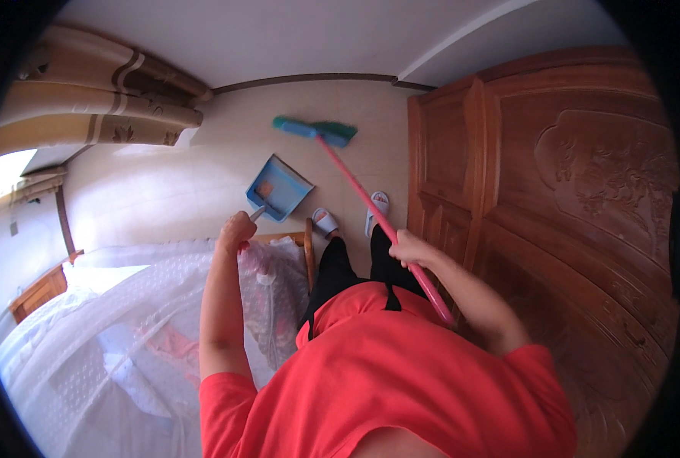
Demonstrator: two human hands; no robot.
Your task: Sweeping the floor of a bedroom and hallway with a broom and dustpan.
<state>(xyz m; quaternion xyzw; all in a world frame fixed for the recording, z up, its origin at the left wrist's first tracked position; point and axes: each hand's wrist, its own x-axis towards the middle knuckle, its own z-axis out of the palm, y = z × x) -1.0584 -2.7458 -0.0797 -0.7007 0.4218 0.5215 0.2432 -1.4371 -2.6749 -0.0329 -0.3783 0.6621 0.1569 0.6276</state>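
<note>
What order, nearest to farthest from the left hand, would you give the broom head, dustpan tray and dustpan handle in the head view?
1. Dustpan handle: gripped in the left hand.
2. Dustpan tray: ahead and rightward, at the handle's far end.
3. Broom head: beyond the tray, farther ahead and right.

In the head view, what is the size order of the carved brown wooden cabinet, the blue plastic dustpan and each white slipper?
1. Carved brown wooden cabinet
2. Blue plastic dustpan
3. Left white slipper, right white slipper: too alike to rank
</note>
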